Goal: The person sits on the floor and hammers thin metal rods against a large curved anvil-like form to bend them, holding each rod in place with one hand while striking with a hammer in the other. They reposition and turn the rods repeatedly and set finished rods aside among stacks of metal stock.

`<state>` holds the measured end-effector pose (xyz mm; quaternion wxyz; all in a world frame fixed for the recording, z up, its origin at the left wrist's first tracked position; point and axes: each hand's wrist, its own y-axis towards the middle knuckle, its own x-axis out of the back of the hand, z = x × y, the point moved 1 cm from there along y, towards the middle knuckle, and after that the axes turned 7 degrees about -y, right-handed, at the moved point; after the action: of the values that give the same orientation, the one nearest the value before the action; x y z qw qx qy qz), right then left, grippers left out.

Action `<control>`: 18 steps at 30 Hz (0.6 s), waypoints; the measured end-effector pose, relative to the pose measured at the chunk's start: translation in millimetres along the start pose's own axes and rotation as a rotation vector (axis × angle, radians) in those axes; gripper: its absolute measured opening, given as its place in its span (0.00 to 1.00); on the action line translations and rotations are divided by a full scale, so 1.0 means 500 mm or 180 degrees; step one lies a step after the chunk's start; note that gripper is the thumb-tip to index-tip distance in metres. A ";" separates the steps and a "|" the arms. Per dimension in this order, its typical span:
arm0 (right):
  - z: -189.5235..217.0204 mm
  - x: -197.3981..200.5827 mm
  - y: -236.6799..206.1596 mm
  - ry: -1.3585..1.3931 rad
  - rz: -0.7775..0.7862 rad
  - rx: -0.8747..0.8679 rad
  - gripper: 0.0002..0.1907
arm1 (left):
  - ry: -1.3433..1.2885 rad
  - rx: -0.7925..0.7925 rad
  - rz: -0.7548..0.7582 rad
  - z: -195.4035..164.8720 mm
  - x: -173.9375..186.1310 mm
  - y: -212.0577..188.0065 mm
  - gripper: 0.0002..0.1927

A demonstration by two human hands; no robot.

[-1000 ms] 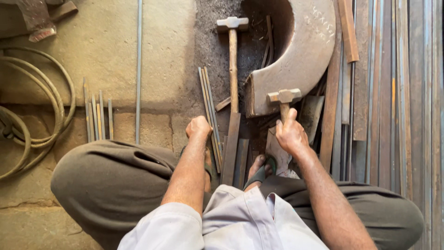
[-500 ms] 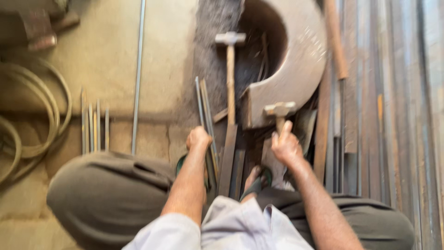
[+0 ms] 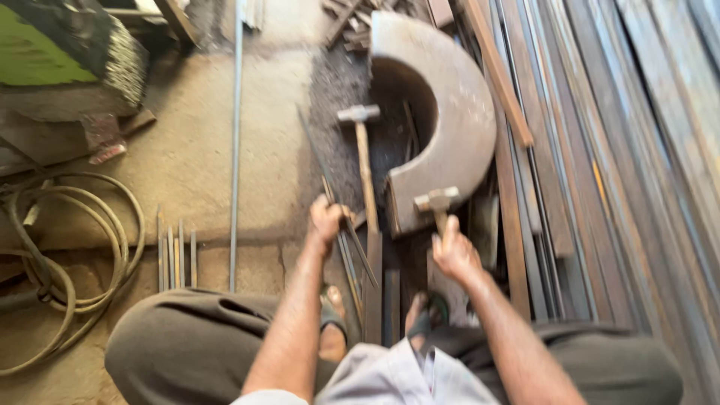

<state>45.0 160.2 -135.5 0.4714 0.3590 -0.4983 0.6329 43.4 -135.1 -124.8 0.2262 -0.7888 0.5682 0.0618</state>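
Squatting on the workshop floor, hammer in one hand, thin rods in the other.

Right hand (image 3: 454, 255) is wrapped tight round the handle of a small hammer (image 3: 437, 202), head up, right by the curved steel plate (image 3: 457, 120). Left hand (image 3: 327, 221) is closed on some thin metal rods (image 3: 346, 240). A second hammer (image 3: 361, 150) lies flat just beyond, between the hands.

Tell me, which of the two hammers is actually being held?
The short-looking metal-headed hammer on the right, gripped by the right hand. The long wooden-handled hammer lies untouched on the floor beside the left hand.
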 end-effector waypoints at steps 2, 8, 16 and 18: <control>-0.005 -0.006 0.001 0.0115 -0.0024 -0.0062 0.33 | -0.0251 -0.0151 0.0291 -0.049 -0.021 0.017 0.09; -0.024 -0.009 -0.016 0.0697 -0.0449 0.0110 0.19 | 0.1761 0.0133 -0.0186 -0.167 0.015 -0.007 0.19; -0.047 0.025 -0.104 0.4168 0.0665 -0.1245 0.13 | 0.4385 0.0117 0.0371 -0.103 0.099 -0.069 0.27; -0.034 0.056 -0.113 0.4059 0.0159 -0.1086 0.14 | 0.4289 0.0697 0.0496 -0.089 0.115 -0.066 0.28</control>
<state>90.7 186.8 -97.4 0.7096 -0.1775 -0.2229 0.6444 86.8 -195.8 -96.2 -0.1033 -0.5845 0.6429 -0.4840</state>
